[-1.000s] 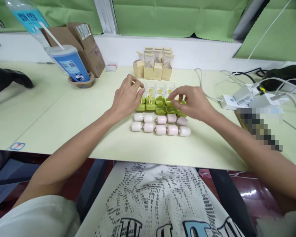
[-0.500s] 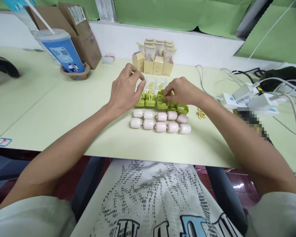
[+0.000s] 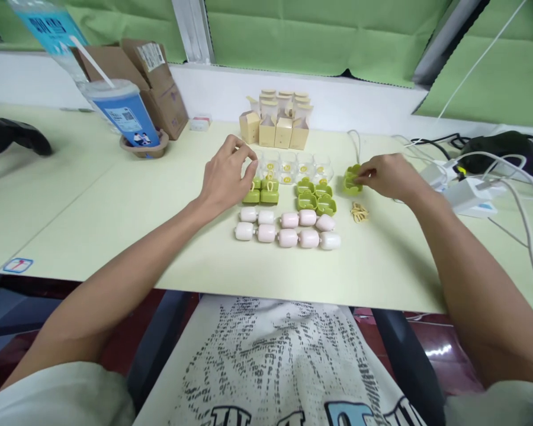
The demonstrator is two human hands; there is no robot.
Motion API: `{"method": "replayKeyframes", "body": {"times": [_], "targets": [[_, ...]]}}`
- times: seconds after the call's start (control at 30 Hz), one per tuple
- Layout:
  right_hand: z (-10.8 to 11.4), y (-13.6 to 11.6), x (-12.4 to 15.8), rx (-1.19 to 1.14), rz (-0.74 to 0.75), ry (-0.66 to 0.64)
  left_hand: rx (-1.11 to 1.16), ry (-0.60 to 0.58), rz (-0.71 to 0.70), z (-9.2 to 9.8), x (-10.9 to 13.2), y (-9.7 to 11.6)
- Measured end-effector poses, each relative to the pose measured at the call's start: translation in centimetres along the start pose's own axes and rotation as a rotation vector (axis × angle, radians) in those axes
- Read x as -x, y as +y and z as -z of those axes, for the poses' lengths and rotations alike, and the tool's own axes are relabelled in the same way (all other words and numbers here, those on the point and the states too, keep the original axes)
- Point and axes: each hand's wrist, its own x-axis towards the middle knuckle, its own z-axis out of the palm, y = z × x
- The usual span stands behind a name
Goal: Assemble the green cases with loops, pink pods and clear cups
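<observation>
My right hand [image 3: 384, 176] pinches green scalloped plastic cups [image 3: 350, 179] right of the rows; they seem to be a joined pair. My left hand [image 3: 231, 171] hovers beside green caps with yellow loops [image 3: 269, 192], thumb and fingers apart, and nothing shows between them. Several more green scalloped cups [image 3: 307, 201] lie open side up in the middle. Nearer the front edge, small pale pink and white barrel-shaped pieces [image 3: 288, 238] lie in two rows. Behind the green parts stand clear cups with yellow marks [image 3: 287, 165].
Small yellow cartons [image 3: 275, 130] stand at the back, some with raised flaps. Yellow loops [image 3: 359, 212] form a pile at right. Chargers and white cables [image 3: 475, 192] lie further right. A blue drink cup [image 3: 131, 118], a cardboard box [image 3: 166, 97] and a bottle [image 3: 55, 35] stand at back left.
My right hand has moved right, carrying green cups away from the middle group. My left hand stays near the looped green caps. The view has tilted slightly up.
</observation>
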Motion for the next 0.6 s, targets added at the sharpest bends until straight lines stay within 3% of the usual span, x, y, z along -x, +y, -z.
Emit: {"method": "replayKeyframes", "body": {"times": [0.17,0.37,0.47,0.6], "targets": [[-1.4,-0.8,-0.4,-0.07,0.035,-0.063,-0.014,-0.002,-0.006,0.1,0.1,0.4],[1.8,-1.4,1.8,-0.111,0.07,0.096,0.11,-0.002,-0.06,0.6,0.0,0.6],[3.4,-4.6,3.9,-0.184,0.107,0.215,0.272,-0.009,-0.153,1.3,0.2,2.0],[3.7,-11.7,7.2,-0.383,0.208,0.32,0.487,-0.158,-0.291,2.1,1.0,6.0]]}}
